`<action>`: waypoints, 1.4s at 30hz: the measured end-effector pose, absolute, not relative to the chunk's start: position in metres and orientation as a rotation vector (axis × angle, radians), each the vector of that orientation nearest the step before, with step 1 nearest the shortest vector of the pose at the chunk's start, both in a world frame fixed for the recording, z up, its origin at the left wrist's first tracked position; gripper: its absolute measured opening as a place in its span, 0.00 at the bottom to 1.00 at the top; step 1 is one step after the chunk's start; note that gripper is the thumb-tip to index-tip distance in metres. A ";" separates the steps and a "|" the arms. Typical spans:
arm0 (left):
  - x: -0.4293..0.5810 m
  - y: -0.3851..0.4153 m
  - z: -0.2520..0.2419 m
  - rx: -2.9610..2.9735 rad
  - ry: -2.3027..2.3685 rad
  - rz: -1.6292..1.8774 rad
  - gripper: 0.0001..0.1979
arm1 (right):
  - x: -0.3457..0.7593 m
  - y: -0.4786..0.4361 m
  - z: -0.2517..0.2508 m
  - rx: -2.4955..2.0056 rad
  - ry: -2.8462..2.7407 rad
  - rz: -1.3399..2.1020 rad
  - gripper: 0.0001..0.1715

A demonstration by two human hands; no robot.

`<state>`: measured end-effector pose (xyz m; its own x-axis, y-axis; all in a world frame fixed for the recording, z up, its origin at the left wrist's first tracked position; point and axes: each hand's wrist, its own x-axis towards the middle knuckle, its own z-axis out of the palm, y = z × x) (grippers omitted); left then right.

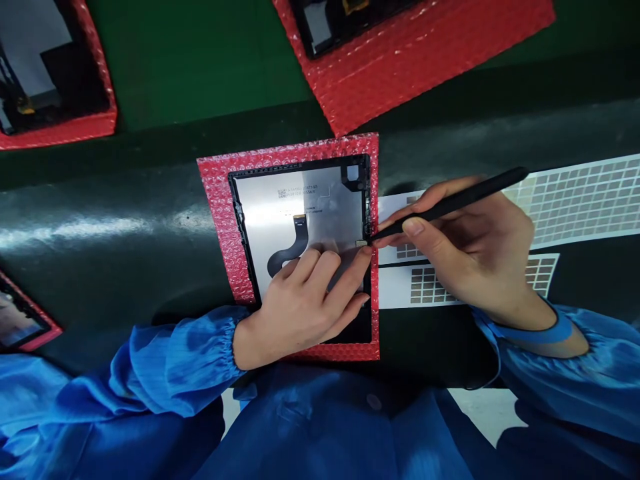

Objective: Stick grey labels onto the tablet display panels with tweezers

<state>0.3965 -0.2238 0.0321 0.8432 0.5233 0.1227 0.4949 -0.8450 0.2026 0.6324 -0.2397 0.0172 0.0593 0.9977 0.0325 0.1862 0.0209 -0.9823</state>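
A tablet display panel lies face down on a red bubble-wrap sheet, its silver back showing inside a black frame. A black flex cable curves across that back, partly under my left hand, whose spread fingers rest on the panel. My right hand grips a slim black stylus-like tool. Its tip touches the panel's right edge, next to a small metallic tab. The lower part of the cable is hidden by my fingers.
Two sheets of small tan labels lie to the right, under my right hand. Other panels on red bubble wrap lie farther off on the dark green and black bench.
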 end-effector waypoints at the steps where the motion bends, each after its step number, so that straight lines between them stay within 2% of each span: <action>1: 0.397 -0.224 0.032 2.865 0.798 0.260 0.28 | 0.632 -0.240 0.018 -1.356 -1.310 1.051 0.10; 13: 0.400 -0.226 0.033 2.849 0.824 0.200 0.29 | 0.630 -0.238 0.025 -1.310 -1.112 1.125 0.10; 18: 0.399 -0.223 0.037 2.798 0.837 0.226 0.29 | 0.640 -0.248 0.041 -1.360 -1.046 0.958 0.09; 23: 0.408 -0.223 0.045 2.833 0.832 0.267 0.27 | 0.657 -0.261 0.031 -1.346 -1.118 0.895 0.12; 30: 0.431 -0.227 0.045 2.919 0.617 -0.035 0.37 | 0.661 -0.267 0.016 -1.366 -1.249 0.950 0.17; 42: 0.431 -0.226 0.044 2.928 0.640 -0.055 0.39 | 0.659 -0.268 0.020 -1.465 -1.280 0.920 0.17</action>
